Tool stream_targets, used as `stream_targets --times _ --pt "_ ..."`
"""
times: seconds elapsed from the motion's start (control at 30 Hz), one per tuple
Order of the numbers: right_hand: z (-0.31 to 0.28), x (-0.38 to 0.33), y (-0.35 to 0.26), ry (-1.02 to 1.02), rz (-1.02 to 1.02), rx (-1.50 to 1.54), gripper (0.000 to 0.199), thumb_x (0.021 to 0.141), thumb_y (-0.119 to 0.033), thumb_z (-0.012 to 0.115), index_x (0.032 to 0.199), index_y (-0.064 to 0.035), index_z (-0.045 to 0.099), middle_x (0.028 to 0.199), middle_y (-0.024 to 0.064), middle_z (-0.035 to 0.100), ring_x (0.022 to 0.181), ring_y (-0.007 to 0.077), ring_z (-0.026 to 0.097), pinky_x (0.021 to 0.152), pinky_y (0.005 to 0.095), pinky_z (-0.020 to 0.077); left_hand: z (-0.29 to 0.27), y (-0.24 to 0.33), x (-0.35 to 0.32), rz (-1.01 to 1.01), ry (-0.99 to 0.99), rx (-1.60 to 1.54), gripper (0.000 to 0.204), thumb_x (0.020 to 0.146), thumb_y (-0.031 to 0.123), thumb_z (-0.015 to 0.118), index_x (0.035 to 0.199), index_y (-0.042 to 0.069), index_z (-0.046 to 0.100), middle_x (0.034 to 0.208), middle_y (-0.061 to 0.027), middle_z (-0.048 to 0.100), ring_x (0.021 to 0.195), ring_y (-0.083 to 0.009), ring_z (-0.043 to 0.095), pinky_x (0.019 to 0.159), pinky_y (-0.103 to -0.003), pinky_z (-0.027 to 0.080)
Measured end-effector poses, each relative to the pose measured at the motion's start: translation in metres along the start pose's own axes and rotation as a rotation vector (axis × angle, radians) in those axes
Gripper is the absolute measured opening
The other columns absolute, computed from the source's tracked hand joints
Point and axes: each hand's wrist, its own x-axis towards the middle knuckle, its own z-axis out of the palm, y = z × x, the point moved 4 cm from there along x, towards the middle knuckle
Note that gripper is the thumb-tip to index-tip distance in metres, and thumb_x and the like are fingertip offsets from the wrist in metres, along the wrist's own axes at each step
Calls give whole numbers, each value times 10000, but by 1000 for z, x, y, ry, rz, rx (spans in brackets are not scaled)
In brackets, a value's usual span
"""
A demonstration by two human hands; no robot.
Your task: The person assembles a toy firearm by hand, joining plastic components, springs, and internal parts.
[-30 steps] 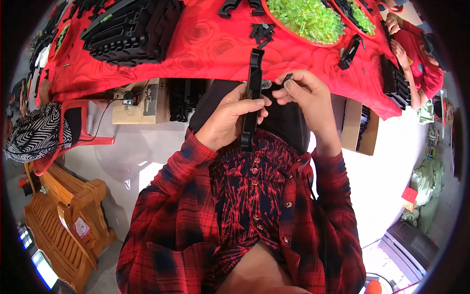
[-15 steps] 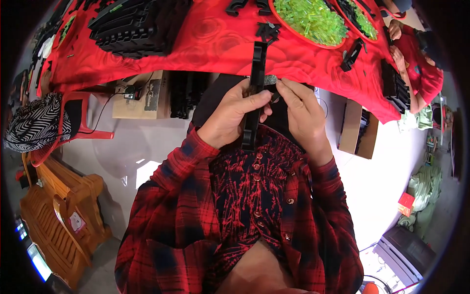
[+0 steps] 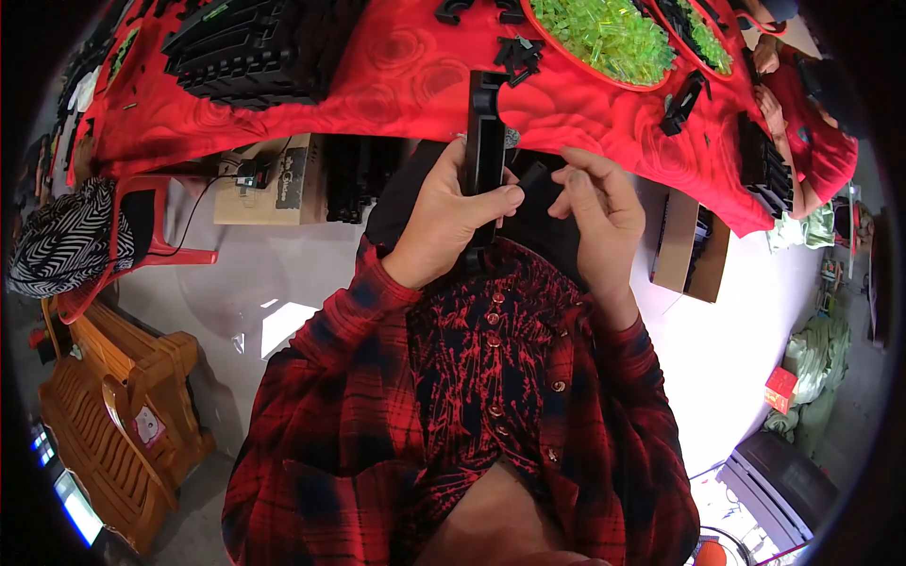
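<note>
My left hand [image 3: 442, 219] is closed round a long, narrow black plastic part [image 3: 485, 141], held upright over my lap at the table's edge. Its upper end has a hooked notch. The thumb presses across the front of the part, and its lower end sits against my patterned top. A small black piece [image 3: 534, 176] juts out beside the part; whether it is joined to it I cannot tell. To the right of that piece is my right hand [image 3: 604, 212], its index finger raised and the other fingers loosely bent, apart from the part.
The red patterned tablecloth [image 3: 406, 85] bears stacked black parts [image 3: 260, 57], small black pieces [image 3: 517, 58], a basin of yellow-green pieces [image 3: 604, 42] and a black clip [image 3: 683, 102]. A person in red [image 3: 821, 141] works at right. Cardboard boxes [image 3: 672, 245] stand below.
The black part has turned to show a broader face and shifted slightly left. My right hand has drawn away to the right, its fingertips parting from the part.
</note>
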Motion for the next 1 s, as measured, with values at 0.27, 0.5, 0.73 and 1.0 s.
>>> stream_targets --times 0.27,0.5,0.73,1.0 --pt "7 2 4 -104 79 6 174 959 -106 636 1088 11 630 903 17 630 688 60 539 649 201 441 2 2 -3 -102 -90 33 359 837 61 748 1119 40 527 928 -39 604 734 -125 602 631 -267 486" --pt "1 5 15 -79 174 273 186 983 -159 607 1070 2 640 857 17 628 669 68 556 616 206 396 -1 -10 2 -240 -205 -159 302 968 267 630 1138 41 523 942 -55 618 759 -131 608 656 -270 493" --pt "3 0 6 -61 -39 133 183 989 -79 573 1111 50 613 948 113 652 659 102 589 641 209 463 -12 -24 4 -351 -200 -300 479 1044 466 398 1135 29 572 942 -70 649 791 -158 627 692 -303 505" --pt "2 -10 -11 -48 -449 -277 156 974 -7 560 1110 38 621 969 139 665 678 120 632 666 218 495 -11 -21 5 -355 -190 -299 563 1047 505 321 1128 14 584 984 -89 656 815 -164 630 724 -311 503"
